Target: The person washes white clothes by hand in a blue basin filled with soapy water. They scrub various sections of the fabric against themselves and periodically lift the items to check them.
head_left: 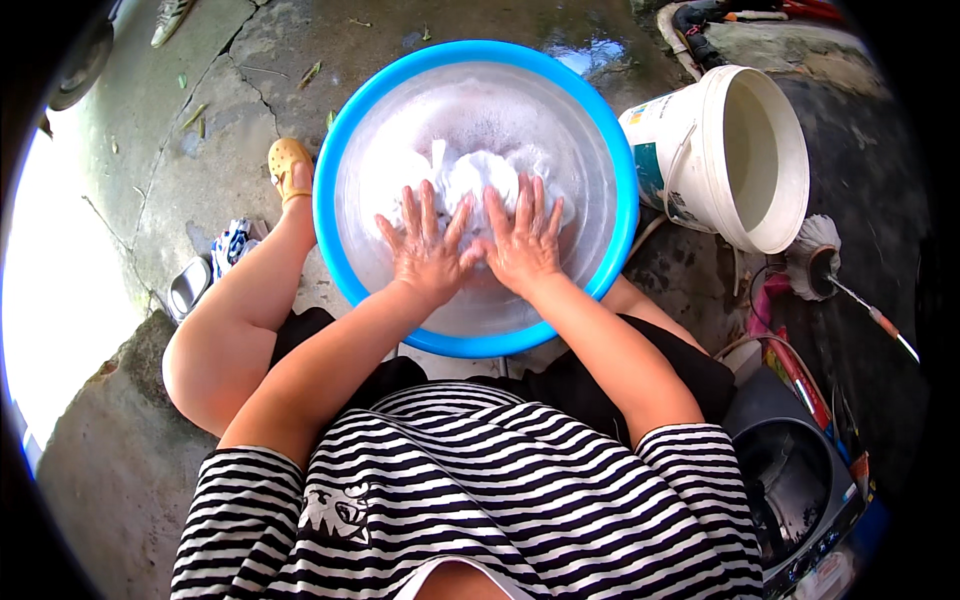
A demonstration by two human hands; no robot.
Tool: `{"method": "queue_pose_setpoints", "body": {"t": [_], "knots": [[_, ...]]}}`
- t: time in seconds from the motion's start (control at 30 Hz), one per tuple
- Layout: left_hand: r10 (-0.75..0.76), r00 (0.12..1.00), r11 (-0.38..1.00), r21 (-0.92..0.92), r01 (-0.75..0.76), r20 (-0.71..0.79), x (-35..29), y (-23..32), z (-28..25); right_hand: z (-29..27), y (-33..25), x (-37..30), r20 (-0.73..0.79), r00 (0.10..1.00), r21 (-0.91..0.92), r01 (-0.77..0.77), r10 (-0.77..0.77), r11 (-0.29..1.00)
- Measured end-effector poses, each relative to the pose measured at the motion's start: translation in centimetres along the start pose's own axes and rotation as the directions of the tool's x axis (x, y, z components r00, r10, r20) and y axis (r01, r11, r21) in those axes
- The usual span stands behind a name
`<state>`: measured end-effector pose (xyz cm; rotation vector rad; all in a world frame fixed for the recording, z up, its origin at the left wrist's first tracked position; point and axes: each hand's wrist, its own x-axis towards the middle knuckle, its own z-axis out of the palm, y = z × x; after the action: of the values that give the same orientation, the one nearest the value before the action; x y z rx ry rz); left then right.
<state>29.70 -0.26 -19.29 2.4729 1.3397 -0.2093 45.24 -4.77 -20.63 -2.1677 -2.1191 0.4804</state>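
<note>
Diffuse daylight, bright. L edge blown out to white. Glare on wet floor (588, 56), top R of ctr. Far R dim. Fisheye bend; rim vignetted blk.

- The floor (310, 35) is of grey concrete, rough and stained.
- A thin dark crack (230, 45) goes down from the floor's top edge, left of the middle.
- Some small leaves (311, 74) lie near this crack.
- Close to the top edge, a wet patch (592, 55) reflects light.
- Very bright white light (70, 270) covers the left edge.
- Toward the right edge, the ground (885, 230) is dark.
</note>
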Motion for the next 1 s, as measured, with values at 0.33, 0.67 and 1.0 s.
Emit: {"method": "queue_pose_setpoints", "body": {"t": [0.33, 0.67, 1.0], "knots": [[0.029, 0.962, 0.991, -0.132, 0.008, 0.27, 11.7, -4.0, -0.7, 1.2, 3.8, 10.0, 0.103, 0.994, 0.1, -0.033, 0.022, 0.994], [-0.056, 0.969, 0.998, 0.009, 0.056, 0.24, 10.3, -3.2, 0.0, 1.6, 0.9, 8.4, 0.261, 0.941, -0.037, -0.213, 0.215, 0.976], [0.115, 0.993, 0.992, -0.058, -0.114, 0.006, 0.1, -3.6, -0.8, -6.6, -4.7, -3.7, 0.45, 0.874, -0.106, -0.151, 0.183, 0.983]]}}
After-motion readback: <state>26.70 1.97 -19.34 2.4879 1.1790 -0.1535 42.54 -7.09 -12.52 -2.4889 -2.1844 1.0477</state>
